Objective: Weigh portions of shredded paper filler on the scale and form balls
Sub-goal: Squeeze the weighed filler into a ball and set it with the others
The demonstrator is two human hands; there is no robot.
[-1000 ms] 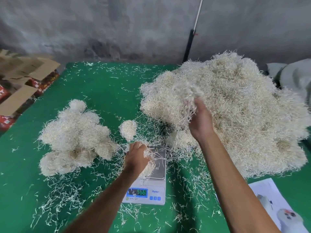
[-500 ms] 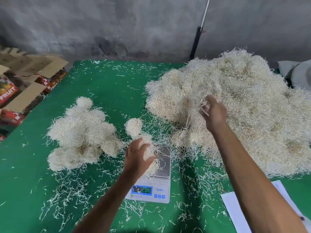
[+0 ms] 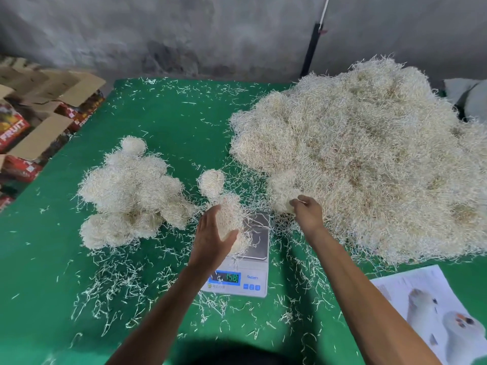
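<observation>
On the left of the green table (image 3: pixel 163 122) sits a cluster of finished balls (image 3: pixel 129 191), pale and fuzzy, so a good share looks done. One stray ball (image 3: pixel 211 180) lies just beside the scale (image 3: pixel 243 264). My left hand (image 3: pixel 213 238), fingers spread, cups a loose portion (image 3: pixel 232 222) on the scale's pan. My right hand (image 3: pixel 307 210) pinches a tuft at the edge of the big heap (image 3: pixel 369 159), wiry cream strands; plenty remains unweighed.

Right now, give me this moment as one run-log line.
left hand: cupping portion on scale | right hand: pinching tuft at big pile | finished balls: left | display: unreadable
</observation>
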